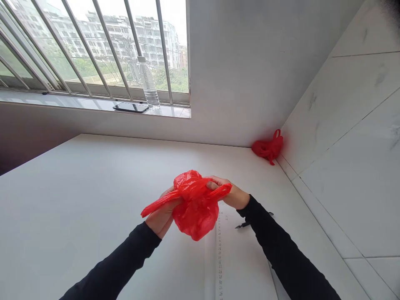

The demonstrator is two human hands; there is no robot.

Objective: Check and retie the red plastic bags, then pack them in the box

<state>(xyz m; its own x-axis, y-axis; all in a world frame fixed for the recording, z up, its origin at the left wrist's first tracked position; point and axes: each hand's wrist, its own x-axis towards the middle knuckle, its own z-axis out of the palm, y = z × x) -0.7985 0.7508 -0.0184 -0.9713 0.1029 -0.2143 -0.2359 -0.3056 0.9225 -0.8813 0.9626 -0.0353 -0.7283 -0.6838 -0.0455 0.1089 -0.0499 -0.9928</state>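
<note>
A thin red plastic bag [196, 212] is bunched between my two hands above the white table [103, 187]. Its middle is gathered, with one handle trailing out to the left and the other to the right. My left hand [164, 212] grips the bag from the left, its fingers mostly hidden behind the plastic. On the other side, my right hand [225, 191] has its thumb pressed on the bag near the right handle. Whether anything is inside the bag cannot be made out.
Another crumpled red bag [268, 146] lies in the far right corner by the tiled wall [350, 146]. Below my hands is a paper [240, 258] with handwritten numbers, and a black pen [242, 225]. On the windowsill are a water bottle [149, 85] and a phone [131, 108].
</note>
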